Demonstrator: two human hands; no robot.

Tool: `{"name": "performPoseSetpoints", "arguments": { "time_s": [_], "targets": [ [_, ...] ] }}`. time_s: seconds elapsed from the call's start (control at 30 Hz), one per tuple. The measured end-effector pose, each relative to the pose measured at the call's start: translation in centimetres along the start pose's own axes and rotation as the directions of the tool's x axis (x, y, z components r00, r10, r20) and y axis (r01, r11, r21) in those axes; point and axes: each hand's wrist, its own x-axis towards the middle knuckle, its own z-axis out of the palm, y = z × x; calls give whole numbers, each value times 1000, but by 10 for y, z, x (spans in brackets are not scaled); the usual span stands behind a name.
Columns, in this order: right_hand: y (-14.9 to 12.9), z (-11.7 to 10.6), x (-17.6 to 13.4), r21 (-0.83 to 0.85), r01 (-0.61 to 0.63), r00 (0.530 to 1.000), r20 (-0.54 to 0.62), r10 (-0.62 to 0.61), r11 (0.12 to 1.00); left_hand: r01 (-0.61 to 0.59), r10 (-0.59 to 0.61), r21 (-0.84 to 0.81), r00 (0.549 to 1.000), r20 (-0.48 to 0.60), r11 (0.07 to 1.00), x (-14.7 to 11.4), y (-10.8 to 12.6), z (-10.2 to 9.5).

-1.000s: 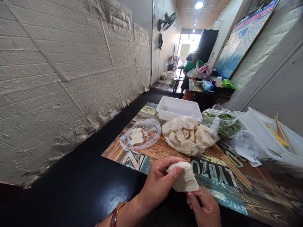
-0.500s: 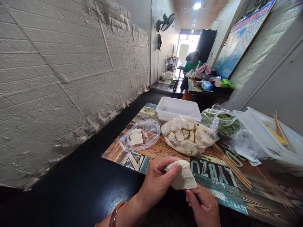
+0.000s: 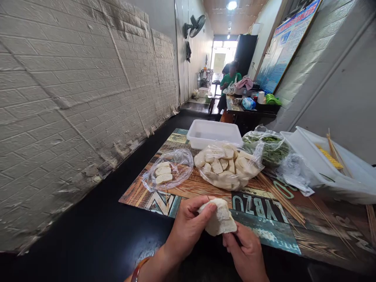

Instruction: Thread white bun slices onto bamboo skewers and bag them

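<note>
My left hand [image 3: 190,221] is closed round a few white slices [image 3: 220,219] that look like steamed bread, its thumb pressed on their face. At their lower right edge my right hand [image 3: 243,248] is closed in a pinch; what sits between its fingers is hidden. Beyond the hands, a clear plastic bag [image 3: 252,172] bulges with many similar slices. To its left, a plate wrapped in clear plastic [image 3: 183,172] carries three slices [image 3: 163,172] in a row, a thin stick [image 3: 166,196] poking out toward me.
Bamboo skewers [image 3: 282,199] lie on the patterned tabletop [image 3: 158,156] at right. A white plastic tub [image 3: 216,131] stands behind the bag. Further right are a bag of greens [image 3: 270,149] and white bins [image 3: 320,160]. A person in green [image 3: 230,80] is at a far table.
The view has shifted a little to the right, so everything sits further left. Both hands keep their grip, and the slices are tilted slightly differently.
</note>
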Motion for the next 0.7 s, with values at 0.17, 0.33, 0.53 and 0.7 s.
{"name": "performPoseSetpoints", "arguments": {
  "time_s": [0.17,0.33,0.53,0.7],
  "targets": [
    [6,2,-6,59,-108,993,54,105,992,29,-29,-213,1000,2,977,6,-4,-5],
    [15,6,-10,133,-212,976,86,202,968,122,-132,-219,991,-33,968,13,-12,-6],
    [14,10,-11,246,-292,955,127,267,925,170,-193,-232,978,-82,958,19,-24,-3],
    [17,3,-5,232,-277,960,99,261,932,87,-100,-210,994,-50,974,29,-20,-16]
  ]
}}
